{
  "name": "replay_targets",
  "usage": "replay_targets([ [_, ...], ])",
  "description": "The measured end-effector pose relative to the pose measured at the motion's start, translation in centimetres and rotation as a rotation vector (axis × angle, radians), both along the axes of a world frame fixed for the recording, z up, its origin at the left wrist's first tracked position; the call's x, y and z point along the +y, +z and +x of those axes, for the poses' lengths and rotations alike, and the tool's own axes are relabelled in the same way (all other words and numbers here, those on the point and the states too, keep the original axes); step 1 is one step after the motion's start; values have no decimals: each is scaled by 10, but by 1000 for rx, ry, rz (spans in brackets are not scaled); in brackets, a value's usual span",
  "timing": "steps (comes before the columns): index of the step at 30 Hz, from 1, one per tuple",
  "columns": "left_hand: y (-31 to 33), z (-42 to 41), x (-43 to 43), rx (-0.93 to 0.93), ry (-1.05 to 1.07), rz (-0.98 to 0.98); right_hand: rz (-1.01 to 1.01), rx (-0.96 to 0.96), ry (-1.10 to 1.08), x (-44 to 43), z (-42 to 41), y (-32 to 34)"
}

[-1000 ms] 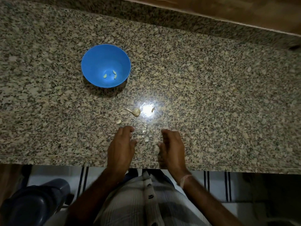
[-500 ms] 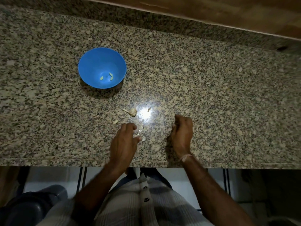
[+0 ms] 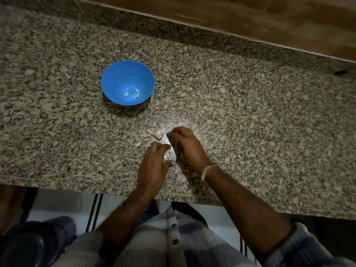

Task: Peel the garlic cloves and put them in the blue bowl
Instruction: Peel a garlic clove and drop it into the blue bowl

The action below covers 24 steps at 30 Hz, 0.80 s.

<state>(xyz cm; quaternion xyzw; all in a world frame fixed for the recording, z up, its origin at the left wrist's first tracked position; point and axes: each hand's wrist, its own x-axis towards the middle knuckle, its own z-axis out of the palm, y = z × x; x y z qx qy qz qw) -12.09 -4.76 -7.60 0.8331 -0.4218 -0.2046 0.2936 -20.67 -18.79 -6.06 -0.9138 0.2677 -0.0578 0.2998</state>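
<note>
Your left hand [image 3: 154,166] and right hand [image 3: 187,149] curl over peel scraps [image 3: 168,153] by garlic head [image 3: 157,134] (grip: can't tell). Three cloves [image 3: 136,91] in blue bowl [image 3: 115,78].

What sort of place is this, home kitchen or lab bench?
Most likely a home kitchen, dimly lit. There is a speckled granite countertop, a blue bowl holding peeled garlic cloves, and a garlic bulb piece and a loose clove lying on the stone.
</note>
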Motion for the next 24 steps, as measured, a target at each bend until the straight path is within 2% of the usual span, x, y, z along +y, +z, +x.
replay_targets([
  [4, 0, -9, -7, 5, 112, -78, 116, -18, 35, 12, -28, -5],
  [11, 1, -21, -14, -53, 197, -78, 144, -82, -1, 17, -58, -13],
  [14, 3, -21, -10, 45, 293, -144, 226, -62, 13, 13, -55, -11],
  [20, 3, -16, 15, 305, 707, -200, 97, -63, 157, 23, -41, -9],
  [24, 5, -12, 23, 366, 846, -185, 97, -129, 179, 38, -29, -16],
])
